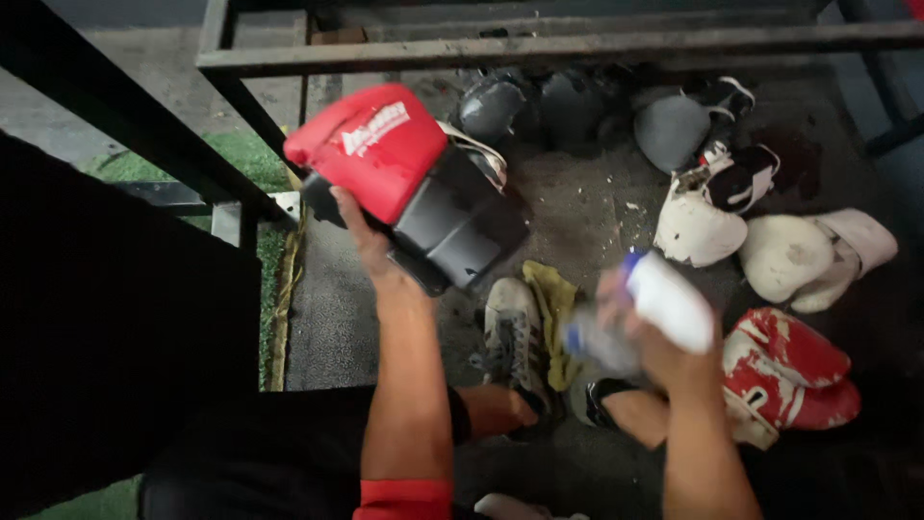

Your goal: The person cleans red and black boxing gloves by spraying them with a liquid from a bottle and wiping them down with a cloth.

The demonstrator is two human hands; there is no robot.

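Dim overall, soft light from above on the red boxing glove [371,144], deep black shadow filling the left side, motion blur smearing the right hand [654,337] and its white bottle [669,300], grainy dark corners, no glare.

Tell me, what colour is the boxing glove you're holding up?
Red and black boxing glove, seen from the head camera.

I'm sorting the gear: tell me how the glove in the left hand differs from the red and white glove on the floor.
The held glove is red and black, raised in the left hand; the floor glove is red with worn white patches and lies untouched beside the right hand. Both are boxing gloves.
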